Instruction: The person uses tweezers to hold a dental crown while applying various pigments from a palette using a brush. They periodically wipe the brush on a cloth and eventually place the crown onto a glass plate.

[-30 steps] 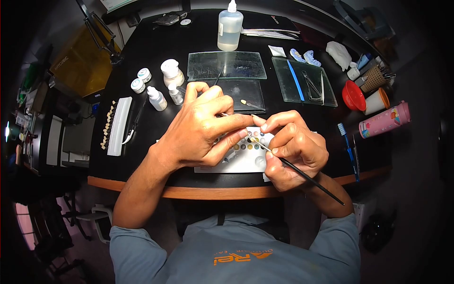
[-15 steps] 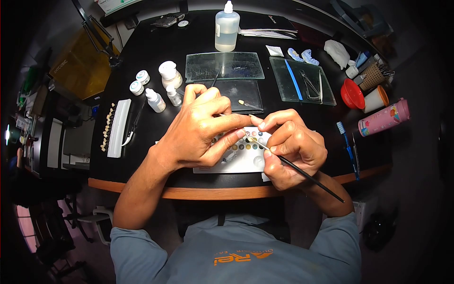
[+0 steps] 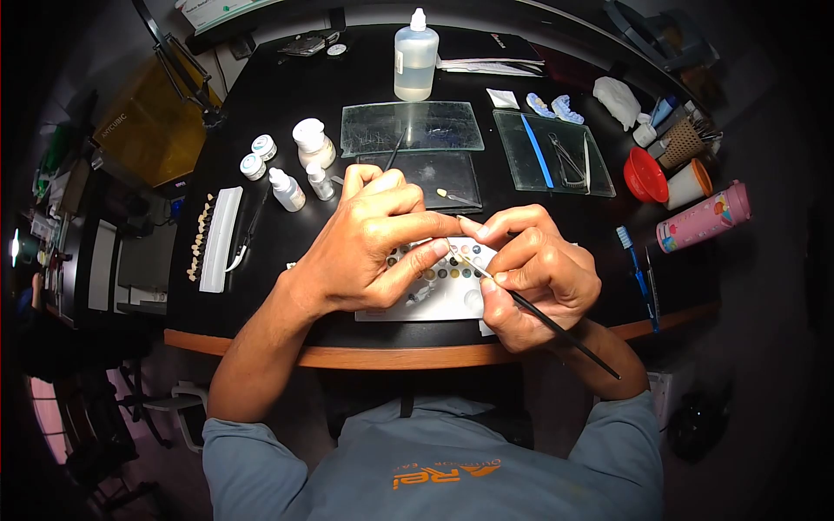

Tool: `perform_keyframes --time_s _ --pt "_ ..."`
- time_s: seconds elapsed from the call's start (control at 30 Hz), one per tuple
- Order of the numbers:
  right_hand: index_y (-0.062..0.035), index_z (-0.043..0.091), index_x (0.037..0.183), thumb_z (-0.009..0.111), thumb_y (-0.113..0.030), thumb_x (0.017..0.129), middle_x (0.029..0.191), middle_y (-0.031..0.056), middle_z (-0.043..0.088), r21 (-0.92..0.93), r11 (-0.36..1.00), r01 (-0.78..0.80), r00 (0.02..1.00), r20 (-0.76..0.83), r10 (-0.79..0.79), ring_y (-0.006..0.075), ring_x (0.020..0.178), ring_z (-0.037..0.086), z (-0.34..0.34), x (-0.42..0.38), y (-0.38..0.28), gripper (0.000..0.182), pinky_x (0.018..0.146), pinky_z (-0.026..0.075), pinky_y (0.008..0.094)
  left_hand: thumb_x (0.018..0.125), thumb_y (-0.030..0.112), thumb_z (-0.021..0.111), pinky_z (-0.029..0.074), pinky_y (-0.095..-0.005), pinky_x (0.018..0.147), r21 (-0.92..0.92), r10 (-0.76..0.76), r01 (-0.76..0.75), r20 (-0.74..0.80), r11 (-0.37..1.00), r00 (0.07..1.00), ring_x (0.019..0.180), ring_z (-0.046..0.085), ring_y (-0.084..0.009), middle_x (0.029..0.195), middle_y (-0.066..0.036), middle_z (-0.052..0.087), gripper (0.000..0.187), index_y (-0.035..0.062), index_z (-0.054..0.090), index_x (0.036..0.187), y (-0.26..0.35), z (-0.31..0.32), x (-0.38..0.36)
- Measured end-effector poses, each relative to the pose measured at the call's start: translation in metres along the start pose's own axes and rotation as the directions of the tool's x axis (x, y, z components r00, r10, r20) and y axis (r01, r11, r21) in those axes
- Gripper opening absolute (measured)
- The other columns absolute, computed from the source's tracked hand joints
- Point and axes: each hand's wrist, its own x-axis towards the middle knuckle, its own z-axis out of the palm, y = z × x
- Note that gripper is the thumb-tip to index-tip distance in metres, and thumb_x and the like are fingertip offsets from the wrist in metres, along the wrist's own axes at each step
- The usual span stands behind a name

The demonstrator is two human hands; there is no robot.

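Observation:
My right hand point(image 3: 540, 276) grips a thin paintbrush point(image 3: 569, 332) with a black handle and a metal collar, its handle slanting down to the right. The brush tip points at the fingertips of my left hand point(image 3: 373, 234). My left thumb and forefinger are pinched close together; whatever small piece they hold is too hidden to name. The two hands nearly touch at the fingertips. Beneath them lies a white palette point(image 3: 382, 314) with several rows of coloured paint spots, partly covered by my hands. A dark thin stick point(image 3: 396, 149) shows just beyond my left knuckles.
Beyond my hands are a glass slab point(image 3: 365, 122) and a dark slab point(image 3: 465, 178) bearing a small tooth-coloured piece point(image 3: 443, 193). Small bottles point(image 3: 287, 189) and a tooth shade guide point(image 3: 221, 239) stand left. A red bowl point(image 3: 645, 174), pink bottle point(image 3: 704, 217) and blue toothbrush point(image 3: 638, 265) lie right.
The brush handle's end has shifted slightly left and down. Both hands keep almost the same pose, and the whole view has tilted a little.

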Motion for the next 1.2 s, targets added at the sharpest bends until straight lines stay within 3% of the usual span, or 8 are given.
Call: perform_keyframes --time_s 0.5,0.6,0.7,1.2 --pt "-0.0032 0.059 0.078 0.075 0.009 0.073 0.075 0.0081 0.066 -0.005 1.000 0.000 1.000 0.002 0.000 0.0334 0.094 0.075 0.0004 -0.0012 0.0005 0.020 0.082 0.062 0.0405 0.092 0.019 0.078 0.034 -0.0402 0.091 0.028 0.012 -0.013 0.002 1.000 1.000 0.081 0.051 -0.0213 0.078 -0.002 0.053 0.026 0.0092 0.084 0.115 -0.0004 0.0010 -0.0003" --pt "-0.0033 0.059 0.078 0.076 0.009 0.074 0.075 0.0081 0.066 -0.013 1.000 0.005 1.000 0.005 -0.005 0.0332 0.094 0.075 0.0009 -0.0003 -0.0005 0.021 0.082 0.062 0.0401 0.097 0.026 0.077 0.031 -0.0386 0.084 0.020 0.049 -0.048 -0.064 0.999 0.997 0.075 0.049 -0.0186 0.074 0.001 0.049 0.025 0.0222 0.084 0.121 -0.0048 0.0058 -0.0005" --pt "-0.0033 0.059 0.078 0.076 0.009 0.073 0.076 0.0079 0.066 -0.014 1.000 0.010 1.000 -0.001 -0.010 0.0330 0.093 0.075 0.0016 -0.0008 0.0000 0.021 0.082 0.062 0.0399 0.092 0.019 0.078 0.034 -0.0401 0.090 0.028 0.022 -0.022 -0.009 0.999 1.000 0.081 0.051 -0.0213 0.077 -0.002 0.053 0.025 0.0094 0.084 0.114 -0.0019 0.0017 -0.0005" --pt "-0.0041 0.058 0.077 0.072 0.009 0.069 0.074 0.0072 0.065 -0.039 0.999 0.029 1.000 0.009 -0.029 0.0335 0.089 0.075 0.0017 0.0010 -0.0029 0.021 0.080 0.061 0.0397 0.091 0.020 0.079 0.033 -0.0401 0.089 0.045 0.033 -0.031 -0.032 0.999 0.999 0.081 0.050 -0.0213 0.076 -0.001 0.052 0.026 0.0116 0.084 0.115 -0.0021 0.0026 -0.0002"
